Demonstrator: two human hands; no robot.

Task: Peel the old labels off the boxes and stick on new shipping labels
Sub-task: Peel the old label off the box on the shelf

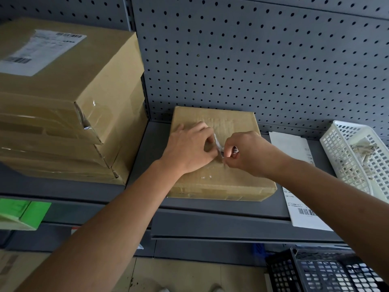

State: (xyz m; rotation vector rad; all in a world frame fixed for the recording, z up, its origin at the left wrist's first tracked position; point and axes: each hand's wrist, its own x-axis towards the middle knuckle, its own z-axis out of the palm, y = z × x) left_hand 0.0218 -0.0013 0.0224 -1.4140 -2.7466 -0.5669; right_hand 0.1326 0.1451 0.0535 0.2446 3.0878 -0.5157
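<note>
A flat cardboard box [231, 182] lies on the grey shelf [210, 209] in the middle. Its top shows rough pale patches and small white scraps of torn label. My left hand [187, 148] rests on the box top with its fingers curled, and pinches one end of a crumpled strip of old label [219, 147]. My right hand [248, 153] pinches the other end of the strip, where a bit of barcode shows. The strip stands lifted off the box between both hands. A sheet of new shipping labels [299, 203] lies flat to the right of the box.
A stack of taped cardboard boxes [63, 114] fills the shelf at left; the top one bears a white label [40, 51]. A white plastic basket [362, 157] with paper scraps stands at the right. Grey pegboard [252, 60] backs the shelf. Dark crates [324, 270] sit below right.
</note>
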